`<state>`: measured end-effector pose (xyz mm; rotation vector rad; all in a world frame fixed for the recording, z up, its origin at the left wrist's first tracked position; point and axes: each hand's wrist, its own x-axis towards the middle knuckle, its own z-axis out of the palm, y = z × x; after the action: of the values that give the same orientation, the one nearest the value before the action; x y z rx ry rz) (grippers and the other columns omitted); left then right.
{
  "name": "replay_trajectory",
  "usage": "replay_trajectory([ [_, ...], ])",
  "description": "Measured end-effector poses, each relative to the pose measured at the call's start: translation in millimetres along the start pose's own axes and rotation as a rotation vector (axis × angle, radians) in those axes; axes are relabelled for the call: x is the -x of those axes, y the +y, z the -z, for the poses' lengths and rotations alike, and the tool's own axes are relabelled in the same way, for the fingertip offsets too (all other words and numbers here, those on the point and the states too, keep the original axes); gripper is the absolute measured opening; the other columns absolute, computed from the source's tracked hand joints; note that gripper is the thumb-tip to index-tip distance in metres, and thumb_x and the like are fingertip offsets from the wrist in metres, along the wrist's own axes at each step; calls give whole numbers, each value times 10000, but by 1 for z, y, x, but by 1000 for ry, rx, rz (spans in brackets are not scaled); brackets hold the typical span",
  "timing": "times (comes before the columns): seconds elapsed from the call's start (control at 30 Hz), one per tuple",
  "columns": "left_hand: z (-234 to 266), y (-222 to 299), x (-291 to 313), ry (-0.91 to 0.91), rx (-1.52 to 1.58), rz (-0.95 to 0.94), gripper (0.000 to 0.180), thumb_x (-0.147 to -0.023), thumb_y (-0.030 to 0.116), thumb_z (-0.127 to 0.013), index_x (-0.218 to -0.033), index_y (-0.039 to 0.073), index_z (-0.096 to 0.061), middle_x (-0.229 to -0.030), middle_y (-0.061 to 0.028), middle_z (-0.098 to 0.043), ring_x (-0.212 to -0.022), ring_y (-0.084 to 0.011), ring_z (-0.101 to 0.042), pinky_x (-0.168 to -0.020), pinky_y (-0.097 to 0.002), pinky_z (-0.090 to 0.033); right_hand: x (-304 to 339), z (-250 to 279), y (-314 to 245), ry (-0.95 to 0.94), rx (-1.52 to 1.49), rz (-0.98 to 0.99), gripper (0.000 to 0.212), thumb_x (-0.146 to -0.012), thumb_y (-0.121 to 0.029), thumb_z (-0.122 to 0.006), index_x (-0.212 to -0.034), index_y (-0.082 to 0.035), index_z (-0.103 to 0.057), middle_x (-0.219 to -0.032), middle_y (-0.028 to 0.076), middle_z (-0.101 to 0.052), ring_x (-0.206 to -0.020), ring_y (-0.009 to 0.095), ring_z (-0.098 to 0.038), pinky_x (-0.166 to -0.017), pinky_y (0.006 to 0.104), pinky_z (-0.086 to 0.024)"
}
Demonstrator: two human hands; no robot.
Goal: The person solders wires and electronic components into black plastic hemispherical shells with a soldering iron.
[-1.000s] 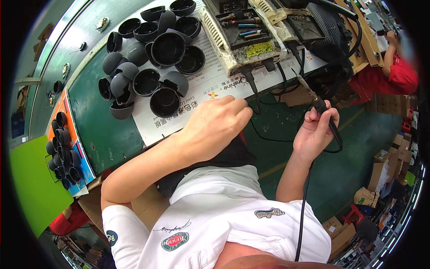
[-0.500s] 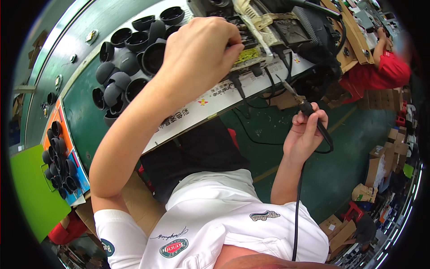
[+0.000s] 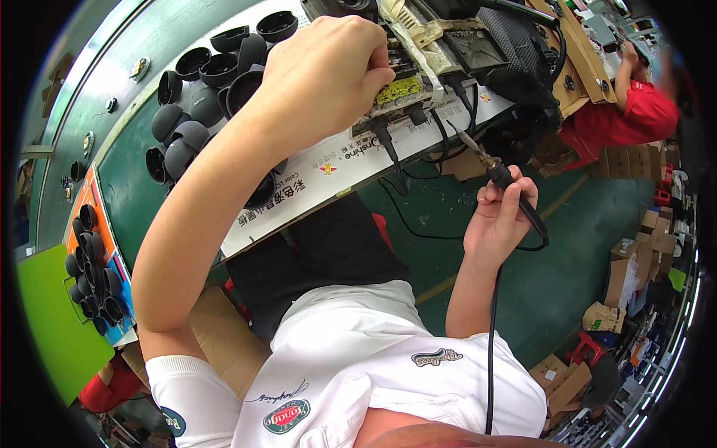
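Observation:
My right hand (image 3: 500, 220) grips a soldering iron (image 3: 499, 175) by its black handle, off the near edge of the bench, its metal tip pointing up and left. My left hand (image 3: 325, 75) reaches over the bench with its fingers curled closed beside a yellow sponge (image 3: 399, 90) set in a grimy holder. Whatever those fingers hold, if anything, is hidden behind the hand. Under and beyond the left forearm lie several black rounded half-shells (image 3: 220, 69), some with the hollow side up.
A white printed board (image 3: 299, 190) covers the bench's near edge. Black cables (image 3: 387, 142) hang from the worn equipment (image 3: 470, 48). More dark shells (image 3: 93, 246) sit on an orange and blue board at left. At right, a person in red (image 3: 627, 112) works near cardboard boxes (image 3: 635, 160).
The view has shifted slightly, so most things appear a little further left. Both hands keep nearly the same pose, with the soldering iron still in the right.

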<state>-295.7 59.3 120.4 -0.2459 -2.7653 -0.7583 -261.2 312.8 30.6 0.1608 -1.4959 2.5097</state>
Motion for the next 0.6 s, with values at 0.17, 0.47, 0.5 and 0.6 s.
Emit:
replay_trajectory([
  [0.17,-9,8,20,152,-218,19,159,-808,175,-616,-772,31,-560,-690,-108,-594,-664,-303,-595,-572,-396,-460,2,-5,2,-32,-7,-24,122,-896,-111,-574,-992,-82,-505,-1067,73,-511,-668,109,-520,-574,243,-438],
  [0.47,-59,28,87,400,-120,-312,112,-645,127,-571,-670,75,-476,-611,-18,-428,-556,-151,-494,-460,-275,-381,1,7,5,-38,45,32,123,-938,-172,-513,-1011,-75,-530,-1105,74,-560,-707,96,-469,-607,209,-390],
  [0.5,-65,34,105,319,-106,-276,125,-642,131,-567,-645,84,-451,-581,-12,-404,-533,-148,-480,-454,-275,-376,-1,7,7,-52,48,34,123,-937,-168,-513,-1017,-77,-534,-1112,71,-559,-710,96,-467,-611,212,-390],
  [0.6,-90,35,141,125,41,-291,142,-639,114,-566,-674,67,-437,-576,-11,-417,-519,-150,-467,-456,-267,-384,0,1,7,-71,56,27,123,-936,-159,-516,-1022,-76,-540,-1104,64,-558,-715,97,-462,-620,217,-388],
])
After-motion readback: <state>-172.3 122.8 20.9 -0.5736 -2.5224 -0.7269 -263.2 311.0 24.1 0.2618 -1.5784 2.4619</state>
